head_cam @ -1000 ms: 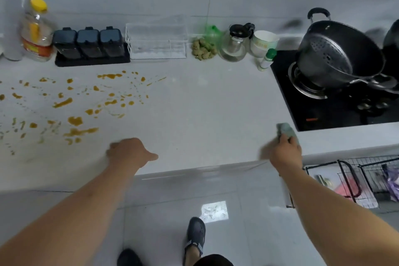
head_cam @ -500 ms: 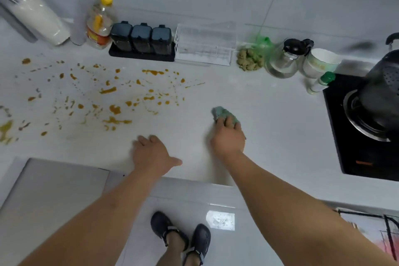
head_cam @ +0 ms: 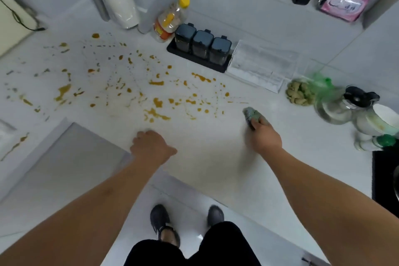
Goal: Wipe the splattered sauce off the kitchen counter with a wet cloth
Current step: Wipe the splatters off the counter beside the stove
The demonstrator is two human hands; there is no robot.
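Orange-brown sauce splatter (head_cam: pixel 155 101) is scattered in many drops over the white kitchen counter (head_cam: pixel 216 157), from the middle out to the far left. My right hand (head_cam: pixel 264 136) grips a bunched grey-green cloth (head_cam: pixel 251 114) and presses it on the counter just right of the nearest drops. My left hand (head_cam: pixel 151 147) rests on the counter near its front edge, below the splatter, fingers curled under and holding nothing.
Along the back wall stand a yellow-capped oil bottle (head_cam: pixel 172 19), three dark seasoning jars on a black tray (head_cam: pixel 201 46), a clear plastic box (head_cam: pixel 261 67), ginger pieces (head_cam: pixel 300 94), a glass pot (head_cam: pixel 345 106) and a white cup (head_cam: pixel 380 121). The black stove (head_cam: pixel 384 179) is at the right edge.
My right hand has carried the cloth from the stove side leftward along the counter to the edge of the splatter. My left hand stays by the front edge.
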